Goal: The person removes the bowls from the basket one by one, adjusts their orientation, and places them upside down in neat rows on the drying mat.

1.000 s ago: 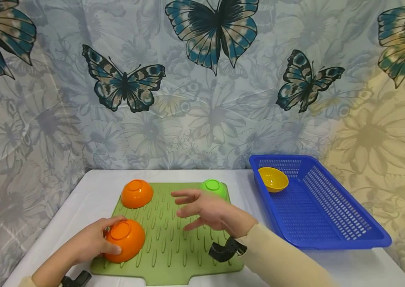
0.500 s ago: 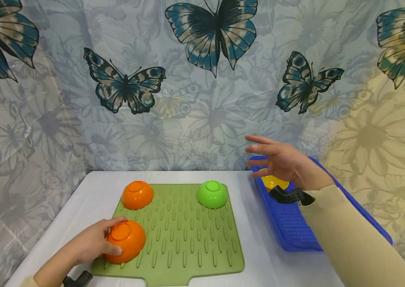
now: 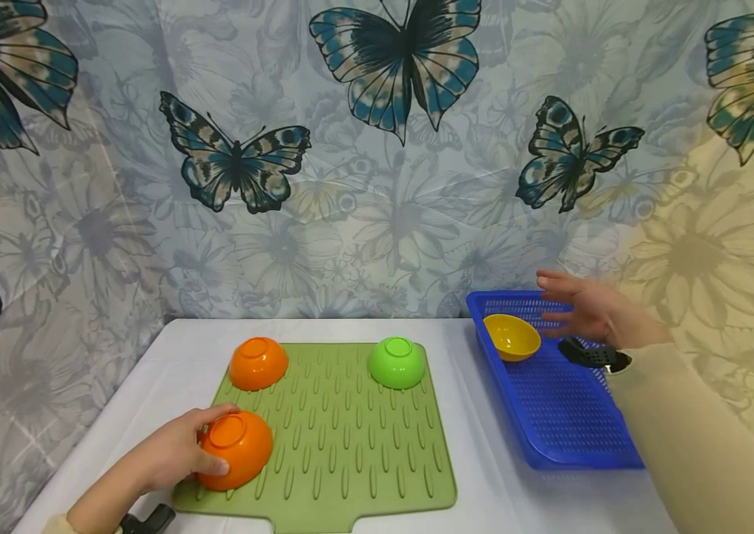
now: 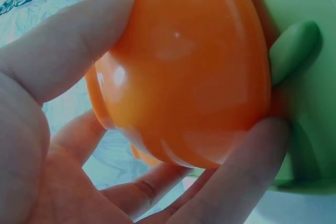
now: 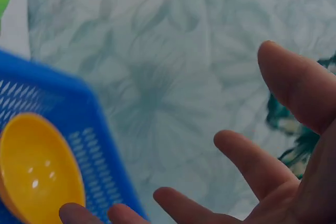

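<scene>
Upside down at the mat's near left corner sits an orange bowl point(image 3: 243, 449). My left hand point(image 3: 179, 449) grips it, thumb on the near side and fingers round the far side; the left wrist view shows the same bowl point(image 4: 184, 72) between thumb and fingers. In the air above the blue basket point(image 3: 517, 423), my right hand point(image 3: 600, 311) is spread and holds nothing. Left of that hand, a yellow bowl point(image 3: 511, 337) lies tilted in the basket's far left corner. The right wrist view also has this yellow bowl point(image 5: 39, 169), with several fingertips near it.
A green drying mat point(image 3: 330, 437) with raised ridges lies on the white-covered table point(image 3: 477, 482). Another orange bowl point(image 3: 259, 363) and a lime green bowl point(image 3: 397, 363) rest upside down along its far edge. A butterfly-print cloth point(image 3: 403, 245) hangs behind.
My right hand has moved from over the mat to the right, past the yellow bowl, and now hovers above the basket. The left hand keeps its grip on the near orange bowl.
</scene>
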